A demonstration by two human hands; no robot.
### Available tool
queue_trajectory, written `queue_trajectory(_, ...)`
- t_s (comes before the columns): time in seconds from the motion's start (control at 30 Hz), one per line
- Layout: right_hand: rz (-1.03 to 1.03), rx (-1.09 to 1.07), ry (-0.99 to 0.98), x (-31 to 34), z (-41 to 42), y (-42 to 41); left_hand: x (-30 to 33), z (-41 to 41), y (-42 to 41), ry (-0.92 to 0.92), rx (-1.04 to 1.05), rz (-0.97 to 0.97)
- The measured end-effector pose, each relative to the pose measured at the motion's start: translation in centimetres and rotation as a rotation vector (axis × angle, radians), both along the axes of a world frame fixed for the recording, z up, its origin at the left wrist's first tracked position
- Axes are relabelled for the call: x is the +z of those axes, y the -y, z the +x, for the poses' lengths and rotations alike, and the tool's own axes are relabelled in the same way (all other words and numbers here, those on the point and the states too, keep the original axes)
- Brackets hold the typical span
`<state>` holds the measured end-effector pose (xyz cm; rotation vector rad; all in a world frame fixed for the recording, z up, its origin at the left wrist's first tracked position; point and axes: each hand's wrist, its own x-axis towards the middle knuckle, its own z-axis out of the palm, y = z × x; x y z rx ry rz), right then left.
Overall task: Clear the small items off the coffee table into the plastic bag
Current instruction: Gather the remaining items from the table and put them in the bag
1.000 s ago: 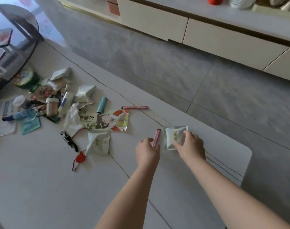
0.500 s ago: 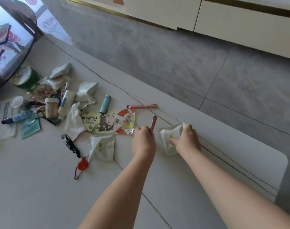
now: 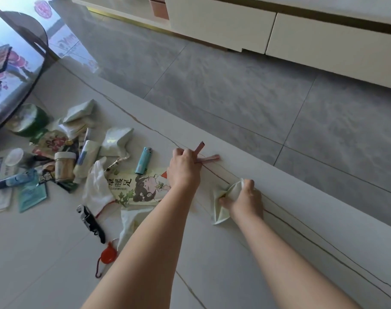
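My left hand (image 3: 183,169) grips a pink stick (image 3: 200,146) and reaches over a second pink stick (image 3: 210,159) lying near the far edge of the white coffee table (image 3: 212,264). My right hand (image 3: 245,198) pinches a crumpled pale-green packet (image 3: 221,204) just off the tabletop. A blue lighter (image 3: 143,160) and a printed foot-warmer packet (image 3: 136,188) lie to the left of my left hand. No plastic bag shows clearly.
Several small items are heaped at the left: a white glove (image 3: 96,190), a black corkscrew (image 3: 92,221), a red keyring (image 3: 107,256), a small jar (image 3: 64,166), tubes and sachets. Grey floor (image 3: 234,85) lies beyond the table's far edge; a cream cabinet (image 3: 301,36) stands behind.
My left hand has carried its pink stick left and away to the second pink stick. My right hand has crumpled the pale-green packet and lifted it.
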<state>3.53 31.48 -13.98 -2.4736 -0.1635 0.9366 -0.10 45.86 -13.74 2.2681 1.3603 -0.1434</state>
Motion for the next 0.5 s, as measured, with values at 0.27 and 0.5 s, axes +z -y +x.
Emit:
queue_trajectory(0.27,0.047,0.003,0.024,0.2,-0.3,0.4,0.5,-2.4,1.2,0.063,0.054,0.046)
queue_trajectory(0.5,0.062,0.026,0.084,1.2,-2.1,1.1,2.9,-10.0,2.0,-0.039,0.163,0.022)
